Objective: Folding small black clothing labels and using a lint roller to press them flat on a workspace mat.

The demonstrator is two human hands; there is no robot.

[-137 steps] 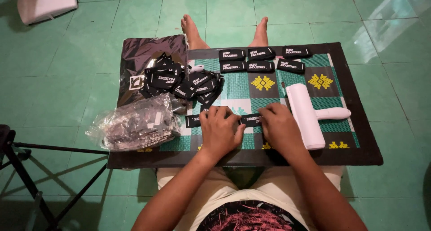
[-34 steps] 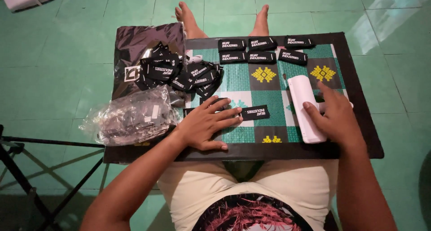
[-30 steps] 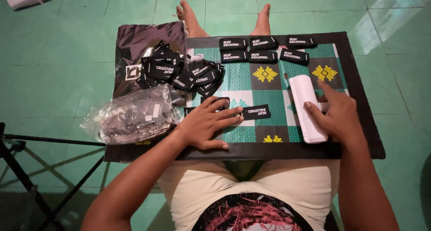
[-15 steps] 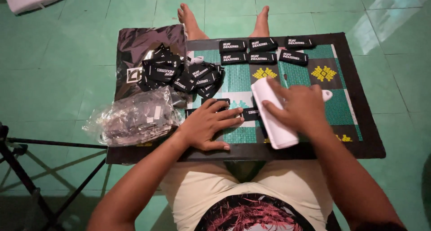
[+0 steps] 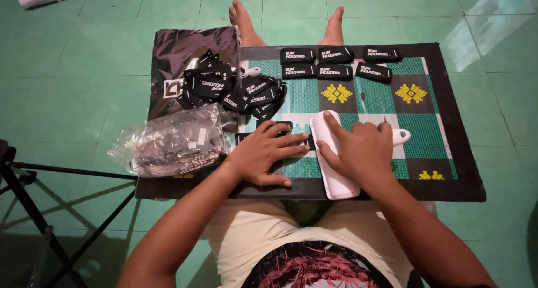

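Note:
My right hand grips a long white roller-like tool and presses it flat on the patterned mat, its white handle end poking out to the right. My left hand lies flat beside it, fingers spread over a black fabric label that is mostly hidden under the hand. A loose heap of black labels sits at the mat's upper left. Two neat rows of black labels lie along the far edge.
A crumpled clear plastic bag holding dark items rests at the left. A dark glossy bag lies under the label heap. My bare feet show beyond the mat. Black tripod legs stand at lower left on the green tiled floor.
My right hand picked up the white tool from the mat's right side and carried it left, next to my left hand. The left hand stayed on the label.

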